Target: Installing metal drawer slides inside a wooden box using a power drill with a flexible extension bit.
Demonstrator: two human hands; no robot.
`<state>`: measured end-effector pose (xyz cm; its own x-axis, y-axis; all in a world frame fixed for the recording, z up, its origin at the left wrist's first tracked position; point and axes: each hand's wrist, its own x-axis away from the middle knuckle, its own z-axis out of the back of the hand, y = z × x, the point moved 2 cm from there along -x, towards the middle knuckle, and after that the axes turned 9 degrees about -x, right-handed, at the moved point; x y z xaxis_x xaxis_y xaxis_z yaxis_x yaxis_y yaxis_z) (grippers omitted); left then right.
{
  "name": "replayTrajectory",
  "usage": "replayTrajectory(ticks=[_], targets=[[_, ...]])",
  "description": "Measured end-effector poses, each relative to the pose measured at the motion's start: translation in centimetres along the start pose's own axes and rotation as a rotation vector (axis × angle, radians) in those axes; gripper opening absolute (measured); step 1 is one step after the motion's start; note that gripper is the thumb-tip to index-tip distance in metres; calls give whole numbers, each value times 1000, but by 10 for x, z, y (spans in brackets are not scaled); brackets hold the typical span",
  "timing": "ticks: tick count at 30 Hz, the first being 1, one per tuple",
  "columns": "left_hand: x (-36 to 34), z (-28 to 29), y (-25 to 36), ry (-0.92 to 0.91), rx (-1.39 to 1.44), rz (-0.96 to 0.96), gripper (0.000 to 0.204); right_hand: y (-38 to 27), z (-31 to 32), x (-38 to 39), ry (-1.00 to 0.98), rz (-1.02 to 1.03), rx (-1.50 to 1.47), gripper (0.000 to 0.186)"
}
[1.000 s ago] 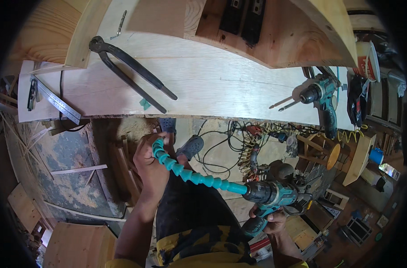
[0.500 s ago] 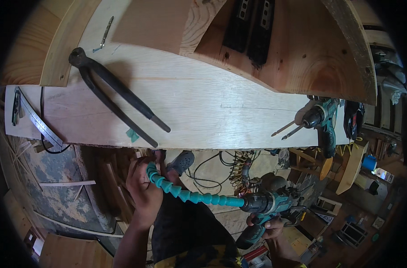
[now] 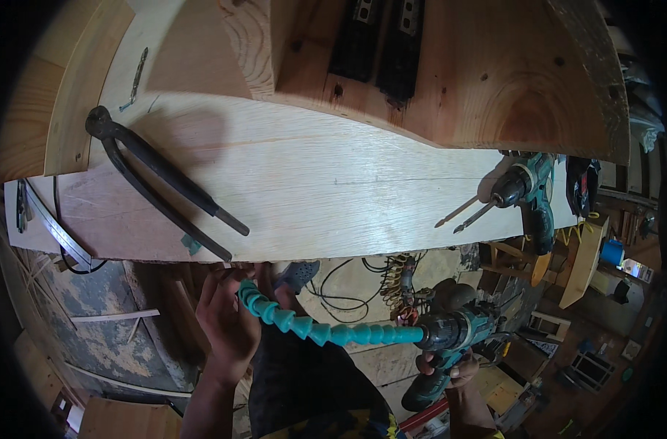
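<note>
A teal segmented flexible shaft [image 3: 333, 333] runs from the chuck of a teal-black cordless drill [image 3: 458, 329] to my left hand [image 3: 227, 314], whose fingers curl round its far end just under the bench's front edge. My right hand [image 3: 450, 369] grips the drill's handle. Above both hands is a pale plywood bench top [image 3: 341, 205]. On it lie long black pincers [image 3: 165, 175], a small drill bit [image 3: 138, 73], a metal square [image 3: 52, 219] and a second cordless drill [image 3: 527, 190] with a bit fitted.
Wooden box panels [image 3: 494, 88], one carrying black slide rails [image 3: 355, 44], stand along the back, with another panel [image 3: 70, 95] at left. Below the bench are cables [image 3: 348, 300], coiled hoses [image 3: 396, 285], wood strips [image 3: 114, 314] and my shoe [image 3: 300, 274]. A blue container [image 3: 613, 251] is at far right.
The view has shifted, so the bench appears lower. Both hands, with the drill and flexible shaft, have moved closer to the bench's front edge, the left hand's fingers now reaching it.
</note>
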<state>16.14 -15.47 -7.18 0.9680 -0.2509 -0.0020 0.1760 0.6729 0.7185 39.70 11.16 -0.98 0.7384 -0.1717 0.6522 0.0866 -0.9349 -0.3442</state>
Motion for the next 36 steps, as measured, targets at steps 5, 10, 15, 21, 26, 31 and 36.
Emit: replayTrajectory(ticks=[5,10,15,21,26,31,36], targets=[[-11,4,12,25,-10,-139,19,-2,6,2,-19,43,72,87],[-16,7,24,21,25,-157,25,-5,-13,4,-34,30,-3,88],[-36,15,52,15,19,-262,30,-20,31,0,-325,103,133,74],[-49,16,60,35,-44,-313,43,-17,104,50,116,658,228,82],[-50,10,63,59,34,-240,25,-30,116,13,-402,485,239,66],[-58,19,76,65,96,-220,33,-32,91,0,-815,329,219,55],[-72,17,83,21,216,-154,32,-29,-39,15,-265,193,271,56]])
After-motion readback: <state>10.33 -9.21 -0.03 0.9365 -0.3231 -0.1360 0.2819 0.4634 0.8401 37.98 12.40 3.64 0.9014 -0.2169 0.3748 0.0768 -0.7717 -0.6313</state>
